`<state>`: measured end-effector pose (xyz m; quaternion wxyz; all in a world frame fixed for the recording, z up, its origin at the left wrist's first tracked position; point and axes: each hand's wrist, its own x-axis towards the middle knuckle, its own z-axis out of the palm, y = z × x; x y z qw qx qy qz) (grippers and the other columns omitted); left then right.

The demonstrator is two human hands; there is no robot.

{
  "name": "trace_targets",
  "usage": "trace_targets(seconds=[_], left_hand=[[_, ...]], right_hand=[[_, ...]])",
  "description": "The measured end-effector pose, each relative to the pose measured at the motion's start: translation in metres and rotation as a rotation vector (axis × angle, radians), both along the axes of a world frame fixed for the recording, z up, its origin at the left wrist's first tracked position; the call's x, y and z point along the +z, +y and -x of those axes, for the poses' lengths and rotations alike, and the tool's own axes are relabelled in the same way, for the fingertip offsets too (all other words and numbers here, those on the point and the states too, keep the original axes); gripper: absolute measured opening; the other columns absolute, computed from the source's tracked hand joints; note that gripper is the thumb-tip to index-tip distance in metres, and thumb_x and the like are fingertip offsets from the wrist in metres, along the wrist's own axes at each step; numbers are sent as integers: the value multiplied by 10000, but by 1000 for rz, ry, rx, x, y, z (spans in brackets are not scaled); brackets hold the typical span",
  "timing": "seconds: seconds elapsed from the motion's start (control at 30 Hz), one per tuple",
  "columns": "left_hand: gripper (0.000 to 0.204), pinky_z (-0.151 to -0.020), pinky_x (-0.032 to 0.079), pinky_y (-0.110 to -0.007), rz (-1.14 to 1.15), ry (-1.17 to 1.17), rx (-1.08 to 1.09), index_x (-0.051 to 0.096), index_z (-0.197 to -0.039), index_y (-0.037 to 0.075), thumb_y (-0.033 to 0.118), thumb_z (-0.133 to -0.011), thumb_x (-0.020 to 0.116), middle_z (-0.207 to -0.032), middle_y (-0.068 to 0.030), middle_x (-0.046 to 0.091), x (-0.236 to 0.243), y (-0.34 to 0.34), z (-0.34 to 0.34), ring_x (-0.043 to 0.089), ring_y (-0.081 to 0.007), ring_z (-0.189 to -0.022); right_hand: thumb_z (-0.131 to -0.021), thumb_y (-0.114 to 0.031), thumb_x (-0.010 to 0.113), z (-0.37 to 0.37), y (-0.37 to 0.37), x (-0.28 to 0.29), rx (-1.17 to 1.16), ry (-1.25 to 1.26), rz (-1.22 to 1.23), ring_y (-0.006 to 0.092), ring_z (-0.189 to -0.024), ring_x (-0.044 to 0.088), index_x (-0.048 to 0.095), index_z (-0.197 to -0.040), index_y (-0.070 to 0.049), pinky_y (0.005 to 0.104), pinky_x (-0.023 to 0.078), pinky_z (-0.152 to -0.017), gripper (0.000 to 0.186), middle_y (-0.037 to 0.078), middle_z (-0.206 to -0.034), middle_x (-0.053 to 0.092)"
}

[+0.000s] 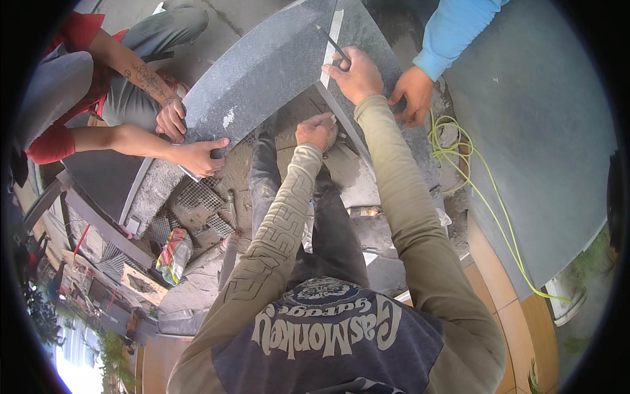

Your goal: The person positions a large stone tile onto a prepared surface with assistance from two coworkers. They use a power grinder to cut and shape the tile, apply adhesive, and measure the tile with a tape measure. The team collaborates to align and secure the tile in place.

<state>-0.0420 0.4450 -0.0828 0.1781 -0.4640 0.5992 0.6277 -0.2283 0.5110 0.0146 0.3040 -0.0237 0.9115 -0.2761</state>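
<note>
My right hand [359, 73] is closed around a dark pencil [335, 44], its tip pointing up and left. The hand rests by a pale, narrow strip [333, 29] lying along the joint between a curved grey stone slab [256, 65] and a second grey slab [364, 36]. Below the slabs' edge, my left hand [315, 131] is curled closed. A small whitish end shows beside its fingers, but what it holds cannot be made out.
At left, a co-worker's two hands [190, 141] grip the curved slab's end. Another person's hand [413, 95], blue-sleeved, rests on the right-hand slab. A yellow-green cord [485, 171] lies coiled at right. A crumpled colourful bag [176, 255] and black grid pieces [199, 196] lie on the rubble.
</note>
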Motion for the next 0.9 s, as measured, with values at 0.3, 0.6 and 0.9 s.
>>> trace_targets(seconds=[0.3, 0.6, 0.9], left_hand=[[419, -975, 543, -369, -57, 52, -249, 758, -1262, 54, 353, -972, 719, -1157, -169, 777, 36, -24, 13, 732, -263, -1086], [411, -612, 434, -319, 185, 183, -343, 730, -860, 7, 403, -938, 807, -756, -40, 606, 11, -5, 38, 544, -123, -670], [499, -493, 363, -301, 144, 168, -276, 585, -617, 64, 368, -939, 816, -578, 15, 513, 20, -3, 45, 458, -81, -512]], right_hand=[[-1025, -189, 623, 33, 23, -27, -241, 725, -122, 362, -1208, 588, 646, -1374, -80, 488, 492, -1003, 366, 145, -1330, 626], [-981, -120, 651, 37, 34, -49, -255, 622, 4, 373, -1197, 645, 628, -1397, -66, 504, 515, -1020, 421, 151, -1327, 689], [-974, -84, 652, 33, 37, -45, -249, 634, 14, 380, -1203, 647, 629, -1398, -60, 480, 537, -1021, 426, 150, -1353, 682]])
